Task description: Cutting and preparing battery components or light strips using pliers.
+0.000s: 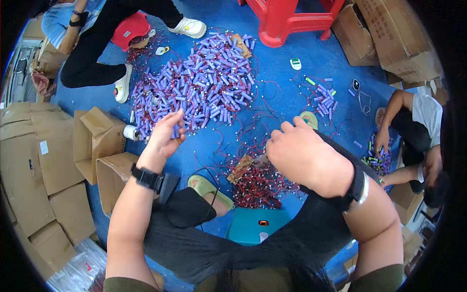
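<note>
Purple cylinders (206,75), heaped loosely, red wires (260,187) tangled nearby.

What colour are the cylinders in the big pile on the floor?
The cylinders are mostly purple; the head view shows them best.

Dark lettering (378,22) on cardboard box (403,41)
</note>
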Action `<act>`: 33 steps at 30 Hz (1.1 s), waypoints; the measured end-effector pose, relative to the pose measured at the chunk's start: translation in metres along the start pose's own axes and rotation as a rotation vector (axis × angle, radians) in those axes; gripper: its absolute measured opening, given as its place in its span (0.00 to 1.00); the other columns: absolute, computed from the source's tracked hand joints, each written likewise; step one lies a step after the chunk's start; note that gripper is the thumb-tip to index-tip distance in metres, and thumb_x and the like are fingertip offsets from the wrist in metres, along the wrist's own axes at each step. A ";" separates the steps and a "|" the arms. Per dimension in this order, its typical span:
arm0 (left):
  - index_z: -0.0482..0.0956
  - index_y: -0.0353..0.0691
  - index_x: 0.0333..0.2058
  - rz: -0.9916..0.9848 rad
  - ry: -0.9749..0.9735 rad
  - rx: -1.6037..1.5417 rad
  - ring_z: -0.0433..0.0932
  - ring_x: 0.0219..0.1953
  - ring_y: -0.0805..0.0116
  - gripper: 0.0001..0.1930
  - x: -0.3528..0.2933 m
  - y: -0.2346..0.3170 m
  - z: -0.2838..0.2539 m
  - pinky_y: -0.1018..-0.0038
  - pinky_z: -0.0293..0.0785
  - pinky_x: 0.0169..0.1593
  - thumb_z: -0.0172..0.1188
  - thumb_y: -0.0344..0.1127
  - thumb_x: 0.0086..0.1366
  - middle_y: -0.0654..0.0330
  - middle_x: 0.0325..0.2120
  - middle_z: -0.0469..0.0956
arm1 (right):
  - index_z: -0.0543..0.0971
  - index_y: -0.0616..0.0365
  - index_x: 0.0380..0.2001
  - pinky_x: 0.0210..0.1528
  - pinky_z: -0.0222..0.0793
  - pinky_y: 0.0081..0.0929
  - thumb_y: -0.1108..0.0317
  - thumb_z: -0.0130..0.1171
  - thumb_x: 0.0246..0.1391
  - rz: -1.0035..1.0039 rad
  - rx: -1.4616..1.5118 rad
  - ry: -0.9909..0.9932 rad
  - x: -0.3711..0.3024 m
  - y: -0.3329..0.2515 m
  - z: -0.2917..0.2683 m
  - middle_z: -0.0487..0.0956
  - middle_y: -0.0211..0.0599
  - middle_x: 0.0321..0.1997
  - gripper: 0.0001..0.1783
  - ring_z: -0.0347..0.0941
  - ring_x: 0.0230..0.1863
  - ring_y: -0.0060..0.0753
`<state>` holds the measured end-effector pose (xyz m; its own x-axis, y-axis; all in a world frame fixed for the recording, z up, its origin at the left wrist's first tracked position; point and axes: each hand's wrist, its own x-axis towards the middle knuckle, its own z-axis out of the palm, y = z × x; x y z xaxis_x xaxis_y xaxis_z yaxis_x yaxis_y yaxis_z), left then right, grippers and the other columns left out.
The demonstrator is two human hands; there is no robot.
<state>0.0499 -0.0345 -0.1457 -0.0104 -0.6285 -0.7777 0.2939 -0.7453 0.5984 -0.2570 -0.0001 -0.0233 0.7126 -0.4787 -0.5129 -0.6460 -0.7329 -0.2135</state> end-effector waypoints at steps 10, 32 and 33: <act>0.79 0.35 0.29 0.521 0.491 0.818 0.75 0.20 0.60 0.13 0.241 -0.058 0.046 0.67 0.71 0.25 0.59 0.41 0.53 0.54 0.16 0.75 | 0.74 0.60 0.31 0.46 0.61 0.34 0.69 0.52 0.39 0.144 0.085 0.171 -0.001 0.023 -0.023 0.72 0.38 0.30 0.12 0.67 0.38 0.37; 0.74 0.41 0.30 0.178 0.293 0.220 0.60 0.14 0.81 0.05 0.166 0.005 -0.007 0.83 0.50 0.13 0.58 0.32 0.54 0.70 0.13 0.65 | 0.74 0.63 0.42 0.52 0.54 0.46 0.66 0.55 0.43 0.076 0.061 0.053 0.002 -0.003 -0.024 0.74 0.41 0.39 0.20 0.67 0.45 0.42; 0.75 0.40 0.32 0.248 0.376 0.401 0.61 0.14 0.81 0.07 0.161 0.003 -0.008 0.82 0.51 0.13 0.58 0.32 0.54 0.70 0.12 0.65 | 0.74 0.63 0.42 0.52 0.54 0.46 0.66 0.55 0.43 0.068 0.063 0.053 0.002 -0.004 -0.024 0.74 0.41 0.39 0.20 0.67 0.45 0.42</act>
<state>0.0573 -0.1360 -0.2703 0.3728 -0.7271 -0.5765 -0.1394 -0.6581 0.7399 -0.2465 -0.0092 -0.0034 0.6788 -0.5523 -0.4838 -0.7080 -0.6670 -0.2320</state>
